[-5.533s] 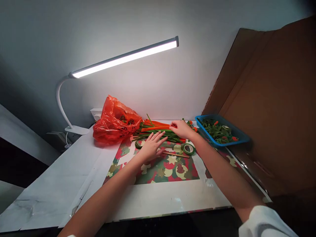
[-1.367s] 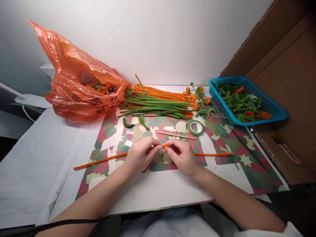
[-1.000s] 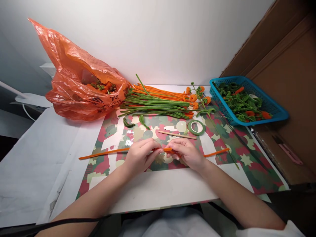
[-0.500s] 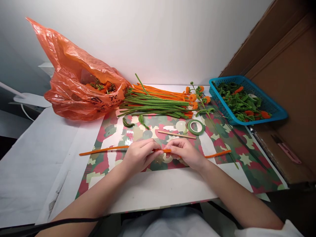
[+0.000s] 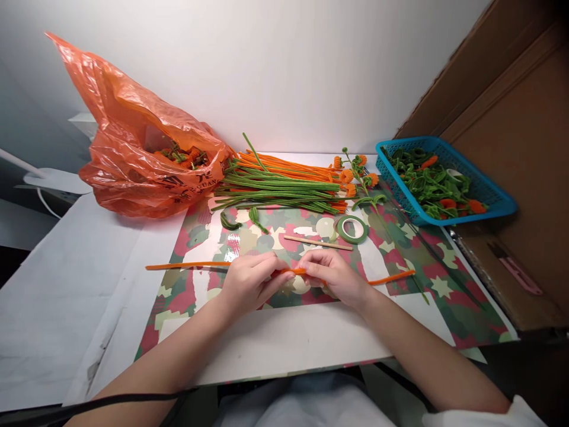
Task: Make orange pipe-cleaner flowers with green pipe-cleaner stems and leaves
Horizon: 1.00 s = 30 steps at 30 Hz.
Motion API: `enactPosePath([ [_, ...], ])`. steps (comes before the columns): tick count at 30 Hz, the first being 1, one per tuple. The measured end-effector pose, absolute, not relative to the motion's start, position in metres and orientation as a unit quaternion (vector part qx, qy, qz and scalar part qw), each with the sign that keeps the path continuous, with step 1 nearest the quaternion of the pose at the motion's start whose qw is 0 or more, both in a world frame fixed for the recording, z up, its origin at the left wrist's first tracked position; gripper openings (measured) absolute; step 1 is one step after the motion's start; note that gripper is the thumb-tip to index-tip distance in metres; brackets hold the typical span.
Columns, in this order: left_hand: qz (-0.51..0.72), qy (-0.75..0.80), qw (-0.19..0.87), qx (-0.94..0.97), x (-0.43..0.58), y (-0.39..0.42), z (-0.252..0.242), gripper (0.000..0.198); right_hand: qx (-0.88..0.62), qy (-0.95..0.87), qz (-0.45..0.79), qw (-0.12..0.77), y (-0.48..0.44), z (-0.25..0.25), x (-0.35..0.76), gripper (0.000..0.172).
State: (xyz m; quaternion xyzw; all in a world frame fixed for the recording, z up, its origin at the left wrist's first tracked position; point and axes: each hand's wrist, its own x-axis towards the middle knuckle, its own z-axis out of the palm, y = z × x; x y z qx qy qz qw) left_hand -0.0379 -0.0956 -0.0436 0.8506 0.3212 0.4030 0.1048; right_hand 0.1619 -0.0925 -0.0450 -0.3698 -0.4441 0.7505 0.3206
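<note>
An orange pipe cleaner [image 5: 188, 265] runs crosswise low over the patterned mat, one end sticking out to the left and the other to the right. My left hand [image 5: 254, 277] pinches it near the middle. Close beside, the thumb and fingers of my right hand [image 5: 329, 273] grip it as well, with a short orange piece showing between the two hands. What the fingers cover is hidden. Just beyond the hands lie a thin wooden stick [image 5: 318, 242] and a roll of green tape [image 5: 365, 230]. Two green leaf shapes [image 5: 256, 220] of pipe cleaner rest further left.
Green pipe cleaners [image 5: 284, 188] and orange ones [image 5: 288, 165] lie bundled at the back. An orange plastic bag [image 5: 146, 148] stands left. A flower stem [image 5: 387, 220] with orange blooms lies right, near a blue basket [image 5: 500, 204] of green pieces and a pink cutter [image 5: 518, 271].
The left end of the orange pipe cleaner has risen and shifted slightly right. Both hands keep nearly the same place and grip.
</note>
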Motion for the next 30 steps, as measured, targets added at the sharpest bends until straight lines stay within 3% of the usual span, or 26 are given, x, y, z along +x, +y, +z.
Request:
enactPosePath([
  [12,0.376,0.297,0.095,0.873,-0.0412,-0.0936,-0.0443,0.015,-0.384,-0.486,0.723,0.307,-0.0928,-0.0417,0.1615,0.027],
  [23,0.315,0.308,0.078,0.894,-0.0462,-0.0932,-0.0366,0.023,-0.427,-0.551,0.664,0.271,-0.0948,-0.0416,0.1637,0.024],
  [30,0.294,0.321,0.075,0.897,-0.0466,-0.0929,-0.0367,0.026,-0.440,-0.614,0.587,0.291,-0.0970,-0.0413,0.1634,0.012],
])
